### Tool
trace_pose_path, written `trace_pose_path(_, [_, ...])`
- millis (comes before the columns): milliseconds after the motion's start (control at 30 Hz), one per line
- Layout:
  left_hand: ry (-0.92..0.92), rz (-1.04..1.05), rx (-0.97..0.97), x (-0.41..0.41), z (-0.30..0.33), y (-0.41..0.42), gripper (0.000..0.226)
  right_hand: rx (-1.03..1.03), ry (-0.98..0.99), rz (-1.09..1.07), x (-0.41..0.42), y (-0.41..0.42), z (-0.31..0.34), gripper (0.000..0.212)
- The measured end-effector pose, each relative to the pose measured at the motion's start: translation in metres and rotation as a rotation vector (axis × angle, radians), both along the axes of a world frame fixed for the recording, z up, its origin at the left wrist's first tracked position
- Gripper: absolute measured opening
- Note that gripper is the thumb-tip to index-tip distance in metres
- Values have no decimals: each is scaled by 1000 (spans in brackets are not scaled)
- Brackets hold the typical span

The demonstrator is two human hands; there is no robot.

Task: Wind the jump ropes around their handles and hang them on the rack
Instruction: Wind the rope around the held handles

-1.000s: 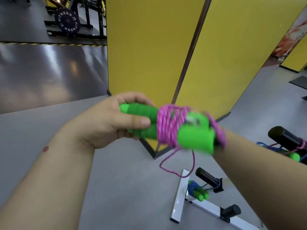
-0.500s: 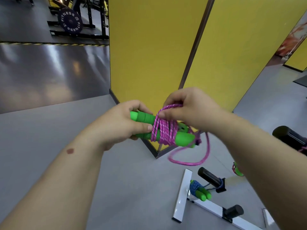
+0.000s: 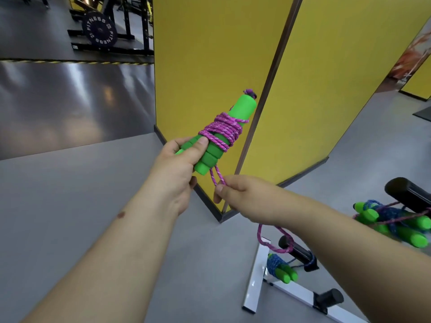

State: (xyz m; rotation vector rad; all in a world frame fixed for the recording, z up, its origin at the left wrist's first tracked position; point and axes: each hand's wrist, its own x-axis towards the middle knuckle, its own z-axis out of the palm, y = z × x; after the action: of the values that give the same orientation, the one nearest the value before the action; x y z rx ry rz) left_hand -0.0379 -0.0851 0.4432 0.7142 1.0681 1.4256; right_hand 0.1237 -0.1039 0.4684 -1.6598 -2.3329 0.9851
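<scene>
Since half a second ago, we are tilting the handles (image 3: 211, 145) up toward 1 o'clock, and our right hand (image 3: 242, 197) is dropping below them. Our left hand (image 3: 177, 169) is gripping the handles, wound with pink rope (image 3: 221, 131). Our right hand is pinching the loose rope end at 5 o'clock of the handles. Blue-roped bundles are hanging on the rack (image 3: 296, 250) at 4 o'clock.

Two hands (image 3: 177, 169) (image 3: 242, 194); three wound jump ropes (image 3: 221, 131) (image 3: 279, 268) (image 3: 391, 217); one rack (image 3: 254, 276).
</scene>
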Motion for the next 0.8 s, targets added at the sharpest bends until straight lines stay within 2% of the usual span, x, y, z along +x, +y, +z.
trace_pose_path(100, [-60,86,62,11,-6,-1,26,-114,181,-67,-10,-9,13,28])
trace_pose_path(233, [-181,56,30,19,-2,-3,31,-284,370,-178,-6,-10,26,31])
trace_pose_path(300, [-225,23,-13,20,0,-4,30,-277,323,-191,-2,-9,27,29])
trace_pose_path(367, [-199,39,-15,19,-1,-4,24,-171,138,-164,-1,-8,29,26])
trace_pose_path(467, [87,101,64,15,-7,-2,21,31,-122,-50,2,-11,40,26])
trace_pose_path(600, [426,2,162,3,-7,-4,22,200,-323,69,10,-10,68,28])
trace_pose_path(733, [776,-100,234,-3,-5,-8,25,317,-268,58,20,0,81,15])
trace_pose_path(800, [853,-160,241,-1,-5,-11,30,386,-163,66,20,7,81,6])
